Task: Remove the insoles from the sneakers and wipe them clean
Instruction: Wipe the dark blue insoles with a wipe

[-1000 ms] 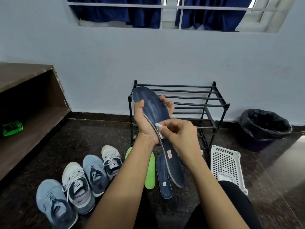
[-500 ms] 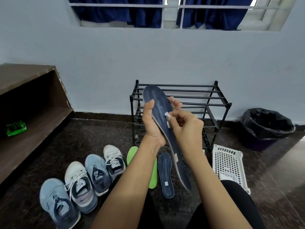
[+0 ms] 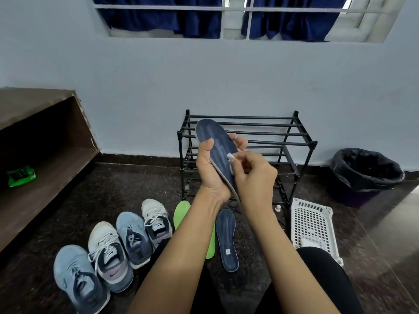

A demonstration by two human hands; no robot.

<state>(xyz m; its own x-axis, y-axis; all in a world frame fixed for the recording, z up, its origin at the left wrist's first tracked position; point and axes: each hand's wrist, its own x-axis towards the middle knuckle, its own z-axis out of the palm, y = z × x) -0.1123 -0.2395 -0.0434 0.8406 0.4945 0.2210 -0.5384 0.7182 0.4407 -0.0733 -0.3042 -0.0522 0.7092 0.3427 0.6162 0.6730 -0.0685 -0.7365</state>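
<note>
My left hand [image 3: 209, 172] grips a dark blue insole [image 3: 215, 141] upright in front of me, thumb on its left edge and fingertips showing on the right. My right hand [image 3: 255, 177] pinches a small white wipe [image 3: 230, 156] against the insole's middle. On the floor below lie a second dark blue insole [image 3: 226, 241] and a green insole [image 3: 181, 211], partly hidden by my left forearm. Several sneakers, grey-blue [image 3: 77, 279] and white [image 3: 108, 252], stand in a row at lower left.
A black metal shoe rack [image 3: 294, 141] stands against the wall behind my hands. A white perforated basket [image 3: 313, 225] lies to the right, with a black-lined bin [image 3: 365, 173] beyond it. A brown wooden shelf [image 3: 45, 177] with a green packet [image 3: 21, 176] is at left.
My right hand with the wipe has slid up the insole from near its heel toward the middle. Both hands and the insole shifted slightly right in view.
</note>
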